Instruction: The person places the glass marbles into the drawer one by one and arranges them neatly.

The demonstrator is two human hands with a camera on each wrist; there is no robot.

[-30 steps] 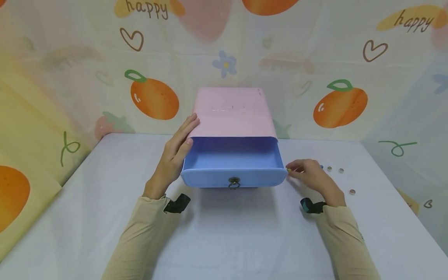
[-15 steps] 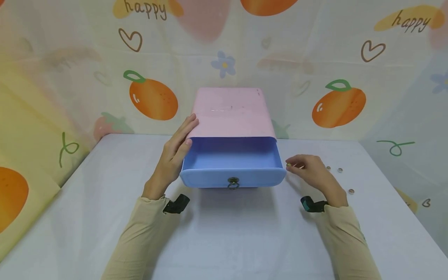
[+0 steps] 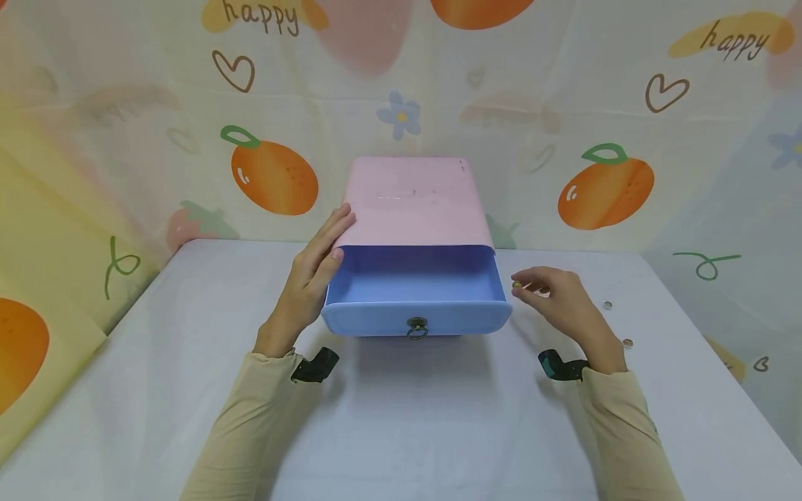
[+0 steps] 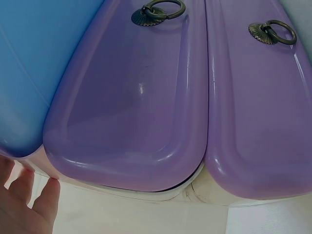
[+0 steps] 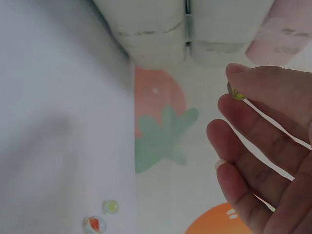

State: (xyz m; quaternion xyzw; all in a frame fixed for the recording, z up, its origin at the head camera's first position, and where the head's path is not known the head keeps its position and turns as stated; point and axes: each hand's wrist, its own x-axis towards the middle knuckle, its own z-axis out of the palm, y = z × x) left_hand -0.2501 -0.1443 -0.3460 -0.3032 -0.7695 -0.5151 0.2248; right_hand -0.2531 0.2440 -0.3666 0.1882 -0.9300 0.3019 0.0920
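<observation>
A small chest of drawers with a pink top (image 3: pixel 416 202) stands on the table, its blue top drawer (image 3: pixel 370 318) pulled out. My left hand (image 3: pixel 307 278) rests along the chest's left side with straight fingers, the tips at the pink casing's edge. To the right of the drawer my right hand (image 3: pixel 560 299) pinches a small glass marble (image 3: pixel 516 284) between thumb and index finger. In the right wrist view this marble (image 5: pixel 237 93) shows yellow-green streaks, and the other fingers are loosely bent. A ring pull (image 3: pixel 418 327) hangs on the drawer's front.
Beneath the blue drawer, the left wrist view shows two closed purple drawers (image 4: pixel 131 97) with ring pulls. Loose marbles (image 3: pixel 628 343) lie on the white tabletop at right; one has an orange swirl (image 5: pixel 94 224). A fruit-printed cloth (image 3: pixel 526 83) hangs behind.
My right hand has risen and moved slightly away from the drawer's front corner, the marble still pinched. It now covers some of the loose marbles in the head view. My left hand stays put.
</observation>
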